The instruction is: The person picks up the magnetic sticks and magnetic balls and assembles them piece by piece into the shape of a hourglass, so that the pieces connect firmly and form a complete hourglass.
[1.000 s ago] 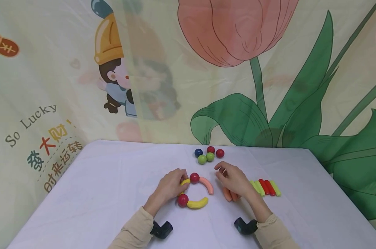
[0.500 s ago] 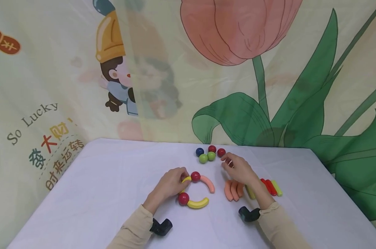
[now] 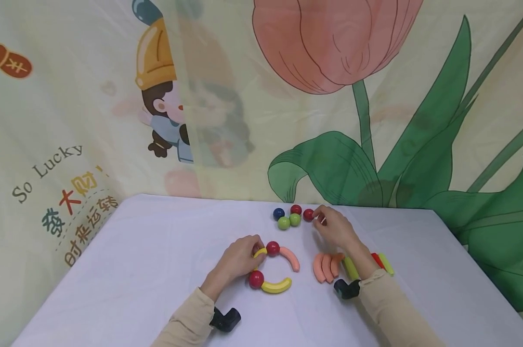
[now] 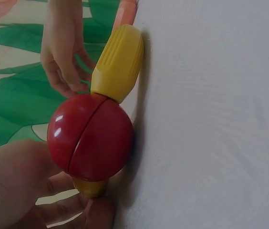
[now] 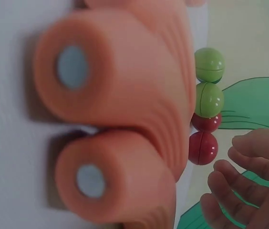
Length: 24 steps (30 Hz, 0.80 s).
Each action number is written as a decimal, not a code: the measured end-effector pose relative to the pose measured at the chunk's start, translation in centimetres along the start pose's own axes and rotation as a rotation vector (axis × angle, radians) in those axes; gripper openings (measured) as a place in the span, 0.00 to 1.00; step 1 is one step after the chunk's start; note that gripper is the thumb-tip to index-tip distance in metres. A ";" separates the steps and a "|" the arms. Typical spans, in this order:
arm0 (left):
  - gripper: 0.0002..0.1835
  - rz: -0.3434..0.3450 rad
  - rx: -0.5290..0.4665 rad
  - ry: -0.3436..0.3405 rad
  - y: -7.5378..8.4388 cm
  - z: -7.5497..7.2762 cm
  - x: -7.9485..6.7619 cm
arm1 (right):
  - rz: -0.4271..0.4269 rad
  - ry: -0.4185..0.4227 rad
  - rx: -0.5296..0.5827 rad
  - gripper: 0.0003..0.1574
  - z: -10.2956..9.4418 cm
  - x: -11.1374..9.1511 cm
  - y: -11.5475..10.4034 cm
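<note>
My left hand (image 3: 237,256) pinches a yellow curved rod (image 3: 260,252) on the left of a partial ring on the table. A red ball (image 3: 272,248) adjoins its upper end and another red ball (image 4: 94,136) its lower end. A pink curved rod (image 3: 290,259) runs from the upper ball, a second yellow curved rod (image 3: 277,286) from the lower one; their far ends stand apart. At the back, the fingertips of my right hand (image 3: 336,229) are right beside a loose red ball (image 3: 308,215). In the right wrist view those fingers are bent loosely, with nothing between them.
Close to the loose red ball are another red ball (image 3: 295,209), a blue ball (image 3: 279,214) and two green balls (image 3: 283,223). Orange curved rods (image 5: 120,67) with round metal ends lie nearer me. Green and red straight rods (image 3: 377,260) are partly behind my right forearm.
My right hand has moved back and to the right, from above the orange rods to the loose red ball. My left hand has stayed on the yellow rod.
</note>
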State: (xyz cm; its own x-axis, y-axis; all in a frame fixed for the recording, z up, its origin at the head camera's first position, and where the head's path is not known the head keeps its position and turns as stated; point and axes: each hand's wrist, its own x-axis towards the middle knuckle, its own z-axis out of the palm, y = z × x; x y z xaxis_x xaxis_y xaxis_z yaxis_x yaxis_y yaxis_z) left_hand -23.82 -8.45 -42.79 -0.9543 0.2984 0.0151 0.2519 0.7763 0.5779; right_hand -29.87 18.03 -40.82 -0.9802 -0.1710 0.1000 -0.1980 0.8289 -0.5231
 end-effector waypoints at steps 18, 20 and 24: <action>0.10 -0.002 0.023 0.008 0.0 0.1 0.0 | -0.035 -0.044 -0.154 0.29 0.0 2.0 -0.1; 0.10 -0.004 0.026 0.010 -0.1 0.2 0.0 | -0.052 -0.068 -0.172 0.31 0.2 2.1 -0.2; 0.10 -0.005 0.028 0.015 -0.1 0.3 0.0 | -0.051 -0.086 -0.178 0.27 0.7 2.1 -0.2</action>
State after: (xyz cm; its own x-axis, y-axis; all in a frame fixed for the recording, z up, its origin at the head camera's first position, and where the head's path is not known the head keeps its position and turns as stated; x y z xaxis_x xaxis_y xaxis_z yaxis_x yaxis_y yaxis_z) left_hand -23.81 -8.40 -43.08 -0.9578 0.2864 0.0253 0.2518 0.7928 0.5551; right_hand -31.90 17.08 -41.10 -0.9661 -0.2541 0.0457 -0.2532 0.8975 -0.3611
